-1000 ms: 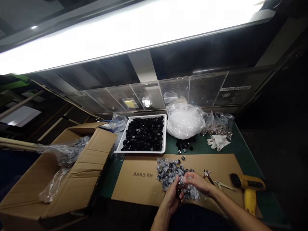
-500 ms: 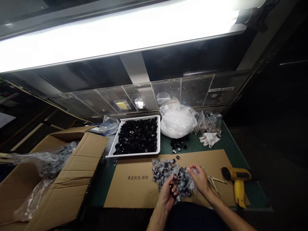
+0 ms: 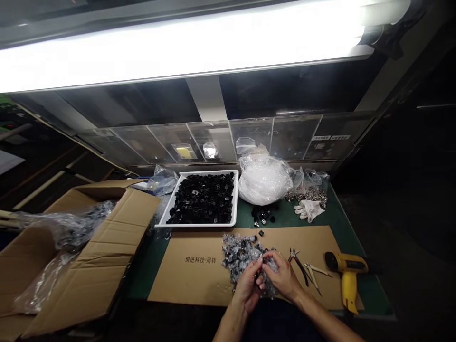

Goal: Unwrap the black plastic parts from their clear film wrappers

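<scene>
Above the flat, matte brown cardboard sheet point(image 3: 199, 280) with black printed characters, in the head view, I have both bare hands together. My left hand point(image 3: 246, 285) and right hand point(image 3: 284, 278) meet at the fingertips, thumbs and fingers pinched on a small piece point(image 3: 262, 260) that they largely cover, so I cannot make out its shape. Just beneath and to the left spreads a heap of little dark parts in crinkled clear plastic wrap point(image 3: 238, 256), shiny and rumpled.

To the right of my hands lie slim dark-handled metal pliers point(image 3: 302, 269), a pale-handled slender tool point(image 3: 313, 278) and a yellow pistol-shaped tool with a rounded black end point(image 3: 349, 275).

Beyond the sheet, on the smooth green table point(image 3: 338, 213), a shallow white rectangular tray point(image 3: 235, 209) is full of blocky black parts point(image 3: 203, 199). Beside it bulges a puffy, translucent white plastic bag point(image 3: 265, 180), near a limp white fabric glove point(image 3: 308, 209). To my left stands an open, creased cardboard box point(image 3: 117, 228), filmy plastic inside.
</scene>
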A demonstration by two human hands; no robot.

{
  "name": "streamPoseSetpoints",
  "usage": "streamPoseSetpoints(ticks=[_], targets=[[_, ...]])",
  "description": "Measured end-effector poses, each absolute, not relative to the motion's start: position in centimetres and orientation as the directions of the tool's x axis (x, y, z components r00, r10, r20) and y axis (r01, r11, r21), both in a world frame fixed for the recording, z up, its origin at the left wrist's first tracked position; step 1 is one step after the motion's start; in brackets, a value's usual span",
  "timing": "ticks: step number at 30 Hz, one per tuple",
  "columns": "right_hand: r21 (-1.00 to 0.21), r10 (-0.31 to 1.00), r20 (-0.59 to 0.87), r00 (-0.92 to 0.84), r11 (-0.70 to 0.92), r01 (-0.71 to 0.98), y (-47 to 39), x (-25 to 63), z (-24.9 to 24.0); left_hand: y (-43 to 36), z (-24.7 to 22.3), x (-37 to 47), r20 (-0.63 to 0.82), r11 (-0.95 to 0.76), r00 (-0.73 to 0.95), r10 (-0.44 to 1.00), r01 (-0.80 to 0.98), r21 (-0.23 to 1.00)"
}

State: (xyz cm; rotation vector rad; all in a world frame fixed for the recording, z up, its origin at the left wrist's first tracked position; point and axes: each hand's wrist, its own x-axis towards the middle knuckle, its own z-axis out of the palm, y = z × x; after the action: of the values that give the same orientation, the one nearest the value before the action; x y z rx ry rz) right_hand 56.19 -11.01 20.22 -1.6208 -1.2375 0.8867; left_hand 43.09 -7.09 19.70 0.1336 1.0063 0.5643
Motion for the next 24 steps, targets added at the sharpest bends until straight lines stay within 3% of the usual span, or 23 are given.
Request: streamPoseSetpoints(ticks=[5, 13, 16, 21, 24], targets=[[-0.948, 0.960, -0.112, 0.258, -0.181, 0.260, -11.2, 56.3, 20.1, -6.9, 19.8, 42.7, -0.762, 0.873, 0.443, 0.473, -0.352, 0.337], [-0.946, 0.980, -0.180, 0.088, -0.197, 0.259, -10.9, 56.7, 21.2, -6.3, 16.9, 41.2, -0.734, 0.939, 0.589, 0.338, -0.157, 0.306], [-0.944, 0.975, -0.218, 0.028, -0.219, 0.245, -10.8, 56.4, 21.6, -6.2, 14.4, 41.8, -0.772, 0.936, 0.536, 0.341, -0.121, 0.330], [-0.930, 0.968, -0.252, -0.001, -0.242, 0.276, -11.9, 56.3, 20.8, -6.3, 10.8, 42.9, -0.799, 0.901, 0.430, 0.421, -0.303, 0.312], [-0.896, 0.938, -0.344, 0.046, -0.343, 0.284, -13.5, 57.3, 19.2, -6.4, 9.8, 42.4, -0.837, 0.907, 0.362, 0.411, -0.254, 0.336]])
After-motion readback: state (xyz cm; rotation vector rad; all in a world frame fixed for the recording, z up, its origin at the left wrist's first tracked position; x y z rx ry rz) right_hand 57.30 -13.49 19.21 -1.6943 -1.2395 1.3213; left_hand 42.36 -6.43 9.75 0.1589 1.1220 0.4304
